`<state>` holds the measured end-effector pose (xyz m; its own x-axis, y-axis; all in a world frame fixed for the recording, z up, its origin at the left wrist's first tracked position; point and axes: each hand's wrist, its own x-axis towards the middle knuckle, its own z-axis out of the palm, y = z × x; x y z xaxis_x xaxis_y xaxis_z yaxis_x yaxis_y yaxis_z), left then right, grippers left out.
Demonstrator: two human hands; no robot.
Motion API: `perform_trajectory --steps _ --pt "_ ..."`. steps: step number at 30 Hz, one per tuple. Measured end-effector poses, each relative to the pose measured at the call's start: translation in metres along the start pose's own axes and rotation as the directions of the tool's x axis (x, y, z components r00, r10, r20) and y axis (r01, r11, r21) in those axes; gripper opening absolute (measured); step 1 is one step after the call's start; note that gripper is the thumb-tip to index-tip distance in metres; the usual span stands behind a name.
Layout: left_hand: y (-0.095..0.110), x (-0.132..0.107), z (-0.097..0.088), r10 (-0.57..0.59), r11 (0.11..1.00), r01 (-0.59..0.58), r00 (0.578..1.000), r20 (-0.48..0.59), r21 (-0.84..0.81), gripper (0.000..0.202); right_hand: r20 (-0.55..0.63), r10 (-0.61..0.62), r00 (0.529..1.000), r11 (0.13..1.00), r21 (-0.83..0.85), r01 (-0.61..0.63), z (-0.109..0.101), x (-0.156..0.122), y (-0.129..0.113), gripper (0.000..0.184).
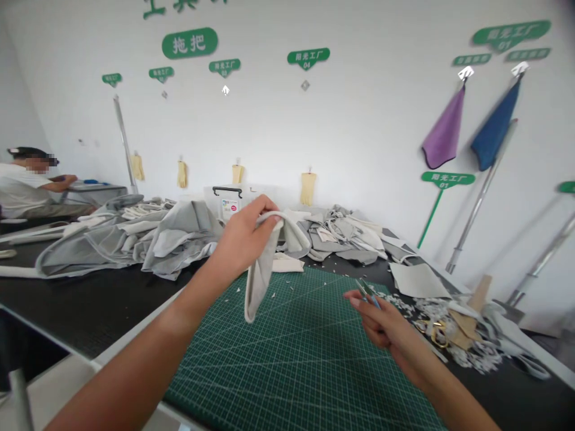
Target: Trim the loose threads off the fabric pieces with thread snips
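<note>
Over green mat (287, 353) | left hand (246, 234): pinching gray fabric (260, 281) | right hand (385, 326): gripping snips (369, 293) | 1 bin (228, 206): contents unclear

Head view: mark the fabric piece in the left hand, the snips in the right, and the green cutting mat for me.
Fabric piece (259, 281): head view, on its hanging part.
Snips (370, 294): head view, near where the blades meet the blue handles.
Green cutting mat (296, 353): head view, on its bare gridded surface.

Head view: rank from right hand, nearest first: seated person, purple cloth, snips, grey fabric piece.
1. Snips: in the right hand.
2. Grey fabric piece: leftward, pinched in the left hand.
3. Purple cloth: hanging on the wall, upper right.
4. Seated person: far left.
</note>
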<state>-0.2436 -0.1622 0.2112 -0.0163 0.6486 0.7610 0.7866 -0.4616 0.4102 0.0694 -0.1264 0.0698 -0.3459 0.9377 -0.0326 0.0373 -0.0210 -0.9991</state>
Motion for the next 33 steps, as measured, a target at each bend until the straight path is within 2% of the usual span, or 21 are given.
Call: perform_trajectory --steps 3,6,11,14,17,19,21,23,26,30,33 --pt "0.019 -0.016 0.030 0.014 0.981 0.007 0.995 0.103 -0.192 0.014 -0.101 -0.107 0.989 0.994 0.011 0.109 0.010 -0.008 -0.003 0.055" --pt "0.032 -0.028 0.058 0.042 0.945 0.026 0.978 0.202 -0.325 0.014 -0.214 -0.197 0.957 0.979 0.002 0.202 0.012 -0.011 0.000 0.058" --pt "0.030 -0.035 0.095 0.101 0.882 0.064 0.942 0.319 -0.466 0.019 -0.280 -0.261 0.924 0.959 0.037 0.282 -0.004 -0.010 0.011 0.048" --pt "0.019 -0.042 0.118 0.024 0.920 0.101 0.950 0.311 -0.379 0.016 -0.296 -0.233 0.926 0.967 0.032 0.254 -0.014 -0.006 0.020 0.038" --pt "0.015 -0.061 0.142 -0.108 0.989 0.118 0.987 0.120 -0.085 0.014 -0.346 -0.208 0.915 0.975 0.001 0.222 -0.018 0.000 0.031 0.038" --pt "0.020 -0.079 0.156 -0.086 0.995 0.084 0.996 0.025 0.051 0.015 -0.418 -0.176 0.891 0.980 0.008 0.198 -0.017 0.005 0.038 0.040" --pt "0.028 -0.096 0.168 -0.013 1.000 0.012 0.996 0.087 0.020 0.013 -0.487 -0.155 0.859 0.981 0.023 0.190 -0.015 0.007 0.044 0.043" --pt "0.035 -0.110 0.178 0.019 0.992 0.011 0.973 0.232 -0.125 0.011 -0.519 -0.166 0.839 0.979 0.019 0.205 -0.012 0.008 0.049 0.044" --pt "0.038 -0.122 0.191 -0.003 0.923 0.177 0.892 0.453 -0.342 0.010 -0.507 -0.180 0.843 0.982 -0.038 0.186 -0.008 0.007 0.054 0.041" --pt "0.028 -0.128 0.205 -0.044 0.735 0.400 0.834 0.550 -0.548 0.035 -0.420 -0.263 0.869 0.955 -0.241 0.173 -0.006 0.009 0.060 0.034" --pt "0.020 -0.129 0.215 -0.120 0.579 0.567 0.770 0.626 -0.587 0.048 -0.300 -0.355 0.885 0.892 -0.392 0.224 -0.003 0.009 0.062 0.032"
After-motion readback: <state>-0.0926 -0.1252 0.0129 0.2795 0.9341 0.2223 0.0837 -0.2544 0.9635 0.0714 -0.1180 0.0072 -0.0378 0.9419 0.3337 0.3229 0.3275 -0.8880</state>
